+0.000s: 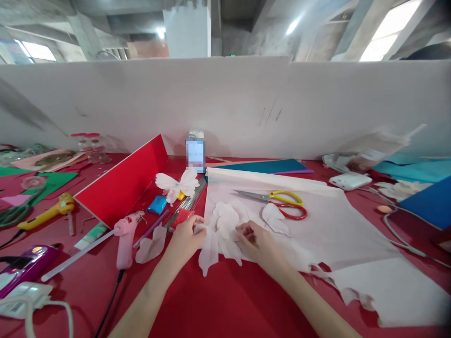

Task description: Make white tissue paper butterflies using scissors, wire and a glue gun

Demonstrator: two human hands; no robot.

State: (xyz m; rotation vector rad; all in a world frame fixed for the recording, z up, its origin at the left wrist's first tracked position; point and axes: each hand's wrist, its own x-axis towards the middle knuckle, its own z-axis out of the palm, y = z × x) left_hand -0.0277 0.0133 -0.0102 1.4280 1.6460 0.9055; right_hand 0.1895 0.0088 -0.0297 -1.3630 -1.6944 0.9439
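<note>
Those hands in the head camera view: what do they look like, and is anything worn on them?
The left hand and right hand are bare: no gloves, rings or watch show. The left forearm and right forearm have no sleeves.

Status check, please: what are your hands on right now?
Left hand, right hand: both on pale paper petals. Pink hot glue gun beside left hand.
</note>
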